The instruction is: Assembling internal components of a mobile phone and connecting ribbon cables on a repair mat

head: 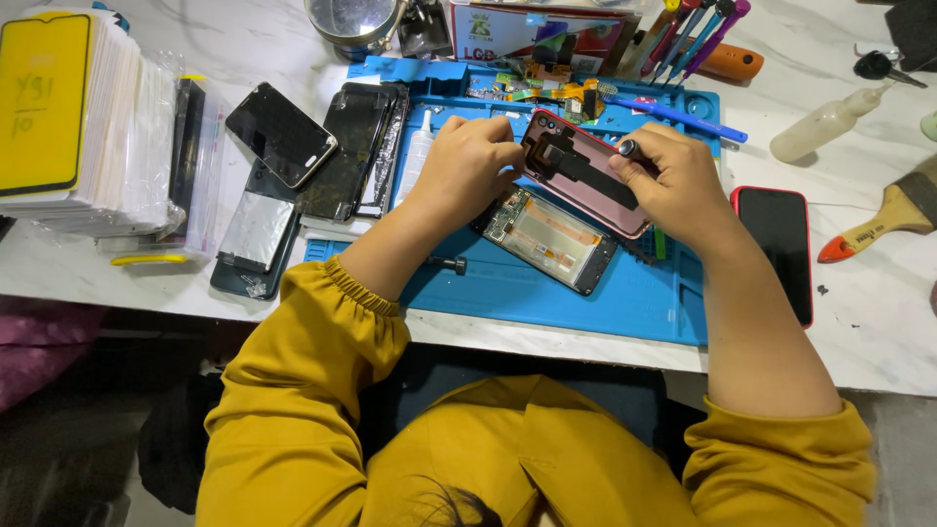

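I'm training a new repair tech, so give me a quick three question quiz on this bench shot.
1. True or false: both hands hold the pink phone back cover.
2. What lies on the blue repair mat directly under that cover?
A. an opened phone
B. a paintbrush
C. keys
3. Which hand is nearer the red-edged phone?

Key:
1. True: left hand and right hand grip it.
2. A, the opened phone.
3. The right.

Glossy pink phone back cover point(584, 174) over a matt blue rubbery mat point(634, 293) — white marble-look tabletop point(859, 332) (smooth, polished).
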